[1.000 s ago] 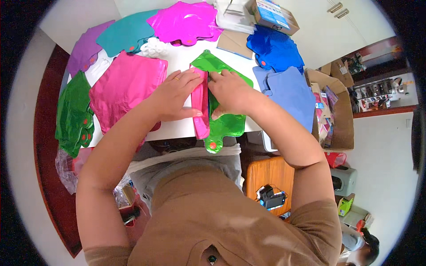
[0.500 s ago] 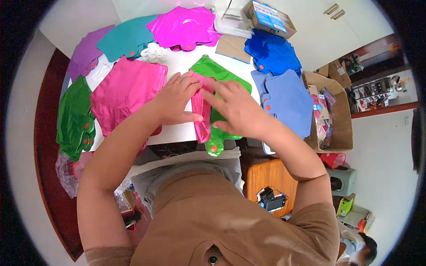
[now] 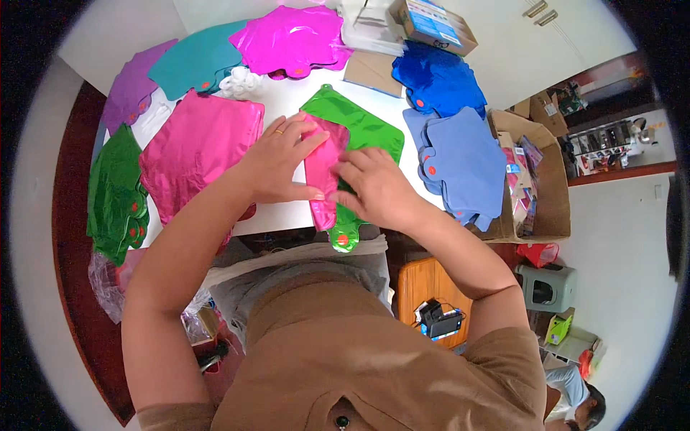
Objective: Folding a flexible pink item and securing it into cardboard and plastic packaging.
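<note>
From here I count seven foil piles round the white bench [image 3: 280, 215]: purple [image 3: 133, 93], teal [image 3: 198, 61], magenta [image 3: 287, 39], royal blue [image 3: 442, 79], pale blue [image 3: 467, 161], dark green [image 3: 115, 190], hot pink [image 3: 201, 154]. By the front edge's middle, one shiny, creased pink foil strip [image 3: 320, 172] lies over one bright green foil sheet [image 3: 381, 129], its red-dotted tab [image 3: 343, 239] overhanging. The left hand [image 3: 280, 161] spreads wide on the strip; the right hand [image 3: 379, 185] curls against it, pinching or not, I can't tell.

A white cabinet [image 3: 496, 47] stands behind the white table [image 3: 282, 218], pale wall [image 3: 618, 237] at right.
</note>
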Available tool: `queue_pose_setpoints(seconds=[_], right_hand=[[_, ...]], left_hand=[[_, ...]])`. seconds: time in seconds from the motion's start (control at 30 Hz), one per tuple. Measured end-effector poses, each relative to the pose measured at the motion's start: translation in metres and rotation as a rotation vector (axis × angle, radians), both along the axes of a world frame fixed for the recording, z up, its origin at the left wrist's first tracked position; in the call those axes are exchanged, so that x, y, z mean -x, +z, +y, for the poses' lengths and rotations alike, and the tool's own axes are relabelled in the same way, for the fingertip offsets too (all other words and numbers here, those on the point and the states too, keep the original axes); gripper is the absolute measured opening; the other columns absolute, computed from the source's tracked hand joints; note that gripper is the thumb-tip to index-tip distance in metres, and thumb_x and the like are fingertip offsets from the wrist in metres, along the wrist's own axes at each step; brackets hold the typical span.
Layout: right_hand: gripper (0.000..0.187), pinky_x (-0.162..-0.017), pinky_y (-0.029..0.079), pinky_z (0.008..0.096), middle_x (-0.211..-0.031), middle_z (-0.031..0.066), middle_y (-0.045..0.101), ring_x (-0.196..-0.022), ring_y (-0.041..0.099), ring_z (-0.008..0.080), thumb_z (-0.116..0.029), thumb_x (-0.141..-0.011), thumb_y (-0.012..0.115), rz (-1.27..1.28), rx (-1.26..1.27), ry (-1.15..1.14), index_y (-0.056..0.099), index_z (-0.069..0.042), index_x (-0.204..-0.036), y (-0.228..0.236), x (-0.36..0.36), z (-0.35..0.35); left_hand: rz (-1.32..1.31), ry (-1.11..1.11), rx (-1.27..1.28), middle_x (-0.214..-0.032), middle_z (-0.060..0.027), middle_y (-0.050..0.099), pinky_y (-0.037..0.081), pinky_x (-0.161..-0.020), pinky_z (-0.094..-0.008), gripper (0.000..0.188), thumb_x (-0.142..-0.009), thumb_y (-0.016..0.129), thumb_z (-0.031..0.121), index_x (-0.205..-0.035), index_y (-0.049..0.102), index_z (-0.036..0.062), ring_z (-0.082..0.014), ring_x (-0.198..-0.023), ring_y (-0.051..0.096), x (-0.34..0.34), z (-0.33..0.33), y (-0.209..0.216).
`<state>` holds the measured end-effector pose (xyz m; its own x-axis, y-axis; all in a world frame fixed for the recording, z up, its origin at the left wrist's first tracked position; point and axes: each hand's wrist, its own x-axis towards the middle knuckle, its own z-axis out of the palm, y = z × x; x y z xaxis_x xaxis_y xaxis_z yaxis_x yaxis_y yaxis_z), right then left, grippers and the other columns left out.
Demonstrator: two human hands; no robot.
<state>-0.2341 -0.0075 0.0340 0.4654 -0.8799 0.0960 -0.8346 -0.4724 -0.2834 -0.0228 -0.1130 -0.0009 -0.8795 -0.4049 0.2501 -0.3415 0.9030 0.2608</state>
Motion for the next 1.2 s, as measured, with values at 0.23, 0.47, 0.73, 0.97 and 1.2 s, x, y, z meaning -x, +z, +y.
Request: queue_pose_setpoints(seconds=[0.23,0.47,0.73,0.97,1.2], right_hand=[[0.065,-0.103,0.032,0.0498,-0.131,0.0188,0.049,-0.12,0.045,0.0389,-0.043,-0.08,0.065,0.104,0.203,-0.056,0.049,-0.002,-0.128,-0.015,0.008,-0.017],[0.07,-0.103,0.032,0.0494,-0.135,0.0194,0.046,-0.122,0.043,0.0404,-0.045,-0.08,0.064,0.052,0.165,-0.092,0.047,0.001,-0.13,-0.02,0.008,-0.013],[0.067,-0.101,0.033,0.0504,-0.129,0.0235,0.048,-0.119,0.043,0.0426,-0.041,-0.076,0.068,-0.005,0.194,-0.194,0.05,0.003,-0.123,-0.023,0.019,0.021],[0.055,-0.097,0.038,0.0469,-0.124,0.0205,0.051,-0.116,0.046,0.0394,-0.026,-0.073,0.073,-0.197,0.193,-0.11,0.054,-0.003,-0.12,-0.017,0.01,0.041],[0.054,-0.086,0.042,0.0417,-0.122,0.0147,0.052,-0.105,0.051,0.0311,-0.018,-0.07,0.069,-0.119,0.24,0.184,0.056,-0.004,-0.12,-0.028,-0.023,0.06]], left_hand=[[-0.011,0.015,-0.016,-0.134,-0.0208,0.038,0.022,-0.109,-0.0517,0.093,-0.066,0.072,0.055,-0.136,0.039,0.0039,-0.0407,-0.131,0.03,0.002,0.0,0.001],[-0.013,0.024,-0.014,-0.135,-0.0222,0.036,0.022,-0.11,-0.0506,0.093,-0.066,0.071,0.055,-0.136,0.039,0.0036,-0.04,-0.132,0.03,0.002,0.001,0.001],[0.009,0.015,-0.021,-0.139,-0.0246,0.032,0.022,-0.11,-0.0498,0.097,-0.062,0.074,0.054,-0.137,0.038,0.0041,-0.0405,-0.131,0.03,0.002,0.002,0.0],[-0.02,0.023,0.002,-0.14,-0.0245,0.03,0.022,-0.11,-0.0505,0.099,-0.062,0.075,0.053,-0.14,0.034,0.0058,-0.0406,-0.132,0.029,0.002,0.003,-0.004],[-0.03,0.029,0.018,-0.14,-0.0245,0.03,0.022,-0.11,-0.0506,0.1,-0.062,0.074,0.054,-0.14,0.034,0.0066,-0.0401,-0.132,0.029,0.002,0.003,-0.003]])
